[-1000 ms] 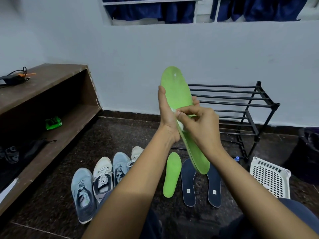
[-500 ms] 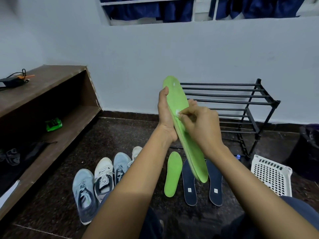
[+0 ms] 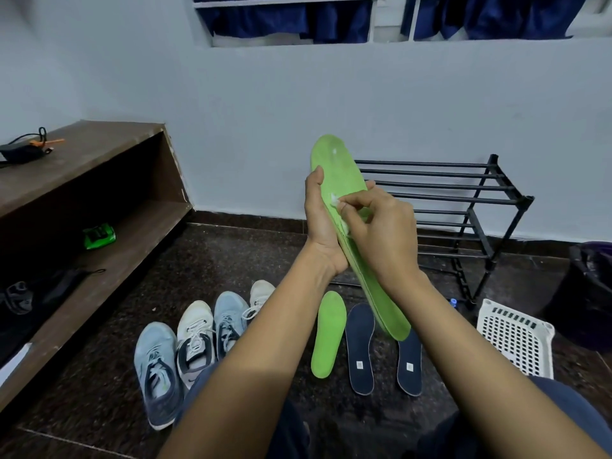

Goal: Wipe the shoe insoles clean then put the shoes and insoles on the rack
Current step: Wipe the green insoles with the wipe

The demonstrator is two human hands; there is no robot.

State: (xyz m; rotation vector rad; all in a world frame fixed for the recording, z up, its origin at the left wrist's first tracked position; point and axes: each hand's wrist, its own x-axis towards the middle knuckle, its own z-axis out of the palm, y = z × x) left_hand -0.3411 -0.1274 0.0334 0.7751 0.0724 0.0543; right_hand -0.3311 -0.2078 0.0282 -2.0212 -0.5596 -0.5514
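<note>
Left hand (image 3: 323, 226): wrapped round the middle of the raised green insole (image 3: 337, 170), thumb along its near edge, fingers curled behind it with one tip showing past the far edge.
Right hand (image 3: 384, 233): fingers bunched and pinching a white scrap (image 3: 335, 202) against the insole's face (tissue or cloth, too small to tell).
Raised green insole: held in the air in front of the rack (image 3: 463, 207), tilted, toe end up and heel end down toward the floor.
Other insoles: a second green insole (image 3: 328, 336) lies flat on the dark floor; just to its right lie two navy insoles (image 3: 360, 349), side by side, each with a small white label near the heel.
Shoes (image 3: 193, 339): four in a row on the floor left of the insoles, two light blue and two white, alternating and touching.
Rack: black metal bars, standing against the wall.
Basket (image 3: 516, 339): white, perforated, on the floor at the right, near the rack's foot.
Wooden shelf (image 3: 82, 154): at the left, a green packet (image 3: 98, 236) on its lower board.
</note>
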